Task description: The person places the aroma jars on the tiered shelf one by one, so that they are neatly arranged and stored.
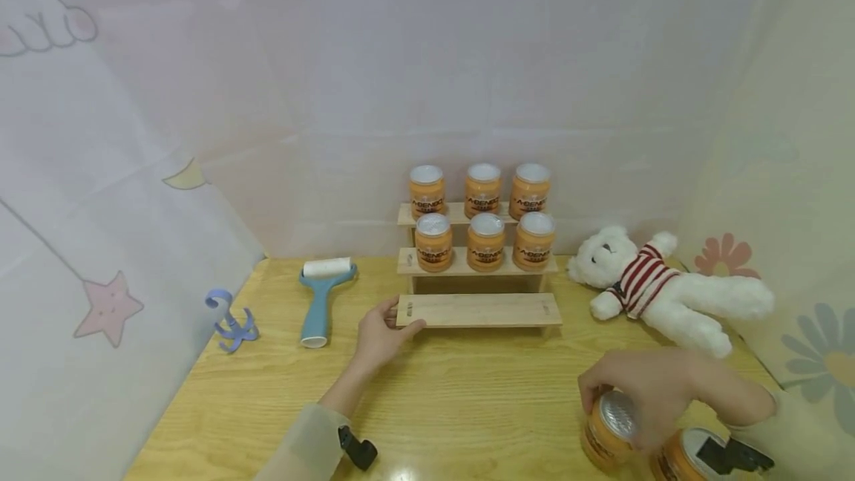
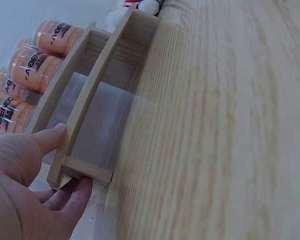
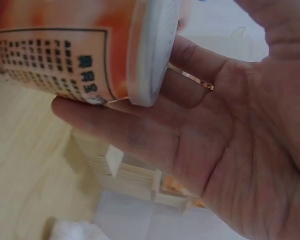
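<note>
Now | our left hand grips the rack's near-left end, steadying it | our right hand clasps an orange jar from above, near right.

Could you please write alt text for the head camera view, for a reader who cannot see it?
A person's right hand grips an orange jar from above on a wooden table, beside a second jar, while the left hand holds the end of a stepped wooden rack. Six orange jars fill its upper two steps. Nearby lie a lint roller, a white teddy bear and a blue hook.
</note>
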Demonstrator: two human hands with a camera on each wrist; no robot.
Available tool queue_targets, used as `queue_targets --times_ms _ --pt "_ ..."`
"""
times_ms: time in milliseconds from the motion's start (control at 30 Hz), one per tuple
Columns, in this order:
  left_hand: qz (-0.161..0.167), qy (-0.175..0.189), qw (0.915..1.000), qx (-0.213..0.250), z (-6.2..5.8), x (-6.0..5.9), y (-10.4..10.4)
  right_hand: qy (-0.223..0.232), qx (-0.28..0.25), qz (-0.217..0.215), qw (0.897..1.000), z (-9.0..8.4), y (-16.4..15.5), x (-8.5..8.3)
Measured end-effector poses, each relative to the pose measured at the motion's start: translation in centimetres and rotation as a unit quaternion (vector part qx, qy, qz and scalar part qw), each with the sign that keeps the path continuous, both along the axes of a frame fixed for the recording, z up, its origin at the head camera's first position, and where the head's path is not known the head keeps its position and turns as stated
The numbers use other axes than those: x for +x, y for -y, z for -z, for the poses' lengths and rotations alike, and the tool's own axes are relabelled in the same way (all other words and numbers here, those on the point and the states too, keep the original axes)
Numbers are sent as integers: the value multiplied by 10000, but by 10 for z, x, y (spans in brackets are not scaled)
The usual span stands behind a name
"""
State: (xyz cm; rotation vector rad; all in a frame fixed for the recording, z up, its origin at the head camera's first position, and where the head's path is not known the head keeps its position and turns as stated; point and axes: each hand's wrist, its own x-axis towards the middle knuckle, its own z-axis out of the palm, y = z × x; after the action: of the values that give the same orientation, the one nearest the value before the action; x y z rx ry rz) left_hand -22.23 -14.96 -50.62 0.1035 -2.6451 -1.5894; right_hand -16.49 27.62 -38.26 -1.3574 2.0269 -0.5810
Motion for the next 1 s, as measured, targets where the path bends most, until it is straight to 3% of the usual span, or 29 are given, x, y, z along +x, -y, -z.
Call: queue_targets --times_ms 200,367,533,733,1000 --pt "-21 14 10000 -43 0 0 -1 -713 -45 75 9974 -25 9 -17" --pt "-37 25 9999 -91 0 0 0 -1447 -194 102 9892 -45 22 -35" --pt "-23 38 9999 -93 0 1 -1 -1632 -271 226 9860 -55 37 -54" --pt "-16 17 10000 -79 0 0 -1 -1714 -538 72 9837 -58 56 -77" --pt "-70 37 10000 -44 2 -1 -1 -1965 -515 34 9791 -66 86 -94"
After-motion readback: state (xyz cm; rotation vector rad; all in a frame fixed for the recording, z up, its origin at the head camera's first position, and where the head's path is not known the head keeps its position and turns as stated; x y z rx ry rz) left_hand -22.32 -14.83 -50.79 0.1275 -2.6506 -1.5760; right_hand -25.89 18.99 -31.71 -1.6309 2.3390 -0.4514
